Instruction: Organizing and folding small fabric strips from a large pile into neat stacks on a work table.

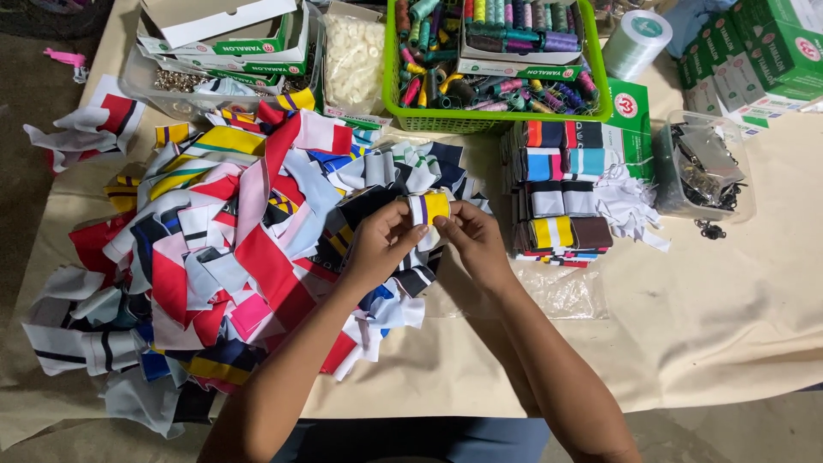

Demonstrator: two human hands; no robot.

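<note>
Pinching a folded striped knit strip [429, 207], both hands [429, 244] hold its soft edges.

A green basket [506, 117] of thread spools stood behind folded striped pieces [561, 193]; green boxes [754, 51] and a clear tub [703, 167] sat right.

Both forearms are reaching fwd, converging; left hand [381, 244] and right hand [473, 243] are pinching w/ curled fingertips (thumbs facing each other), nearly touching.
</note>
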